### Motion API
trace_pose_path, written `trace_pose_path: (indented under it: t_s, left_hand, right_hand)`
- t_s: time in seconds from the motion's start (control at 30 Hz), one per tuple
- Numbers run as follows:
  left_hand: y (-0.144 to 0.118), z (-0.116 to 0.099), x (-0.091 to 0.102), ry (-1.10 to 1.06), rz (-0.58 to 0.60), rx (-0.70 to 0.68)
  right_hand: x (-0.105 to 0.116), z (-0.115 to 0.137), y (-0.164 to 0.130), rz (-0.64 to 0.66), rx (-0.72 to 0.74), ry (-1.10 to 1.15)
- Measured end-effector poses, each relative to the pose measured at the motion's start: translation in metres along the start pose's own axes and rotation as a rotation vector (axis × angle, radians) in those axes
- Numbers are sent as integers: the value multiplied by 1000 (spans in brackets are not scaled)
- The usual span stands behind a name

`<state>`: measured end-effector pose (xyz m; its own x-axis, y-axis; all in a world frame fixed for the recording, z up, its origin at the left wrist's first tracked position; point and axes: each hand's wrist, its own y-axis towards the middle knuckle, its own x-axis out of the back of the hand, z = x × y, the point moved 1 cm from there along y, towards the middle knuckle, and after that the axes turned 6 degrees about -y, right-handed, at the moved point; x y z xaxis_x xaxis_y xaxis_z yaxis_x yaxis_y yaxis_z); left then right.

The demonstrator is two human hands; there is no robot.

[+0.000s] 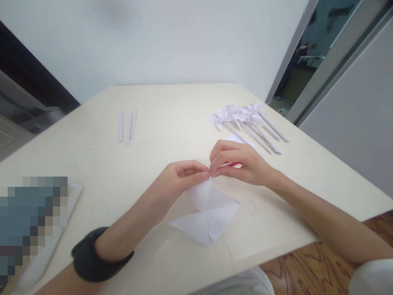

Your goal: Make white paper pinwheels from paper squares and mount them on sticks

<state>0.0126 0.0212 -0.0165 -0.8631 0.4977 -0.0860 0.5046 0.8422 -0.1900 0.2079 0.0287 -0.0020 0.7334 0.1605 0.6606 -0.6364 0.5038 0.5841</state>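
A folded, slit square of white paper (207, 221) hangs its flaps toward the table's near edge. My left hand (187, 174) pinches the paper's far corner between thumb and fingers. From the other side my right hand (239, 162) closes thumb and fingertips on that same corner, touching the left fingertips. What lies right between the fingertips is too small to make out. A slim red thing (232, 164) shows under the right hand's fingers; whether it is held or lies on the table, I cannot tell.
Several white paper pinwheels (236, 114) with rolled paper sticks (267, 137) lie at the back right, beside a flat white paper piece (235, 138). Three paper tubes (120, 125) lie at the back left. A blurred-out object (30, 229) occupies the left edge of the cream table (166, 110).
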Motion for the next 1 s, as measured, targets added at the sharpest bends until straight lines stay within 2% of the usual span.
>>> trace_pose_path:
  t_s: [0.1,0.2,0.37,0.57,0.87,1.0]
  left_hand:
    - [0,-1,-1,9,8,4]
    - [0,0,-3,15,-45,-39]
    - [-3,-1,-7,98,-217,-170]
    - [-8,-11,-10,151,-294,-180]
    - [-7,-4,-7,222,-292,-193]
    - [-7,-5,-5,224,-243,-172]
  right_hand:
    - [2,4,-1,36,35,-67]
    - [2,6,-1,59,22,-113]
    - [-4,7,1,-18,-103,-173]
    - [-7,8,3,-92,-247,-149]
    - [-4,4,3,54,-426,70]
    - [-9,5,1,97,-381,-36]
